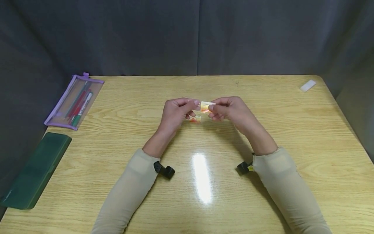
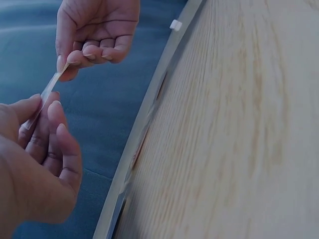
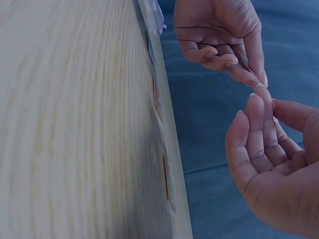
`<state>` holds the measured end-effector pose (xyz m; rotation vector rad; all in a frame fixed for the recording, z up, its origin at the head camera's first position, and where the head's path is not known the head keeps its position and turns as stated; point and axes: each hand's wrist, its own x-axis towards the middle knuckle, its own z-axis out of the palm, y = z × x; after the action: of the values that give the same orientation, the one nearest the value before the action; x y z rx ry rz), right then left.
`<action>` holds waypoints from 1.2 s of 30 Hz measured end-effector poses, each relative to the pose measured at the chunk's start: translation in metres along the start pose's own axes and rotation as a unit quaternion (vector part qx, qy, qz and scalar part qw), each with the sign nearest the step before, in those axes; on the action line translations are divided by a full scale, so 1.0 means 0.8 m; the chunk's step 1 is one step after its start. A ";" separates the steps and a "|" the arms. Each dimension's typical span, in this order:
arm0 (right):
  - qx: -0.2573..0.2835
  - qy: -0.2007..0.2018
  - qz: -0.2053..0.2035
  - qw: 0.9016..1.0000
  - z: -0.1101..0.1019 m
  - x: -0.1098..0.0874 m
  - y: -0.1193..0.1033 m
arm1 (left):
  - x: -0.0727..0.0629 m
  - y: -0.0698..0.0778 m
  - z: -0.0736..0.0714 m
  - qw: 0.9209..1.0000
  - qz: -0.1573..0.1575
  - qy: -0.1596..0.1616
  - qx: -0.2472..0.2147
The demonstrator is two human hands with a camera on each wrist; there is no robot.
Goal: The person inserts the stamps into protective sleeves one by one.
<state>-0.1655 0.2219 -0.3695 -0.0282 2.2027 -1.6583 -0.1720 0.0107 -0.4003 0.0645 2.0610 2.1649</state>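
Observation:
My left hand (image 1: 176, 112) and right hand (image 1: 232, 110) meet above the middle of the table. Between them is a small, thin, glossy printed piece (image 1: 205, 106) in yellow and orange. The right thumb and fingers pinch its right part; the left thumb and fingertips pinch its left edge. Seen edge-on in the left wrist view, it is a thin pale strip (image 2: 48, 88) stretched between both hands. Below the left fingers, a similar piece (image 1: 195, 119) with a red print appears on the table. Something reddish shows under the right fingers, too hidden to make out.
At the left lies a clear pouch with purple edging (image 1: 48, 122) holding pens. A dark green case (image 1: 38, 170) is in front of it, along the left edge. A small white block (image 1: 308, 85) lies at the far right corner. Dark curtains (image 1: 131, 39) hang behind the wooden table (image 1: 187, 208).

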 end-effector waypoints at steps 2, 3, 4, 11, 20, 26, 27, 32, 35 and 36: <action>0.001 0.001 -0.001 1.000 0.000 0.000 0.000 | 0.000 0.000 0.001 1.000 -0.001 -0.004 -0.002; 0.001 0.001 0.000 1.000 0.001 0.000 0.000 | 0.000 0.000 0.002 1.000 -0.002 -0.004 -0.002; 0.002 0.001 0.000 1.000 0.001 0.000 0.000 | -0.001 0.000 0.002 1.000 -0.003 -0.004 -0.002; -0.003 0.009 -0.002 1.000 0.001 0.001 0.000 | -0.001 0.000 0.003 1.000 -0.023 -0.007 0.006; -0.005 0.062 -0.024 0.998 0.000 0.000 -0.002 | -0.002 0.004 -0.001 0.996 -0.047 -0.074 0.032; -0.005 0.076 -0.023 0.997 -0.002 0.001 -0.001 | 0.000 0.003 -0.003 0.998 -0.051 -0.039 0.024; -0.003 0.081 -0.026 0.996 -0.002 0.001 0.000 | 0.000 0.003 -0.003 0.998 -0.050 -0.033 0.021; 0.013 0.108 -0.037 0.993 -0.004 0.002 -0.001 | -0.001 0.005 -0.004 0.999 -0.046 -0.015 0.013; 0.011 0.108 -0.032 0.994 -0.004 0.001 -0.003 | -0.001 0.005 -0.004 0.999 -0.047 -0.015 0.009; 0.010 0.107 -0.032 0.994 -0.003 0.001 -0.003 | -0.001 0.005 -0.004 0.999 -0.047 -0.014 0.008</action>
<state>-0.1679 0.2234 -0.3671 0.0893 2.3630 -1.7907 -0.1717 0.0077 -0.3966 -0.0010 2.0237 2.0804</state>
